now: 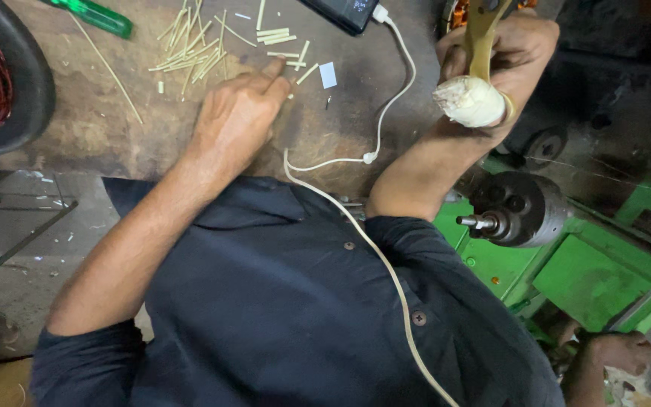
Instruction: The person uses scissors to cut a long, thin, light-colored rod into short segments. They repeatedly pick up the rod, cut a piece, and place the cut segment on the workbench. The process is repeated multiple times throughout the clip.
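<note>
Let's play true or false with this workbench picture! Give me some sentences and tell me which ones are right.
1. The left hand lies by the little pale sticks. True.
2. The right hand is empty. False: it grips a yellowish tool with a white wrapped end.
3. The cable is red. False: it is white.
4. The machine is green. True.

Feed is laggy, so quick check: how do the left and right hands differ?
The left hand rests on the wooden bench, forefinger among short pale sticks; the right hand is beyond its edge. The left hand holds nothing; the right hand grips a yellowish tool with a white wrapped end. Both are bare.
</note>
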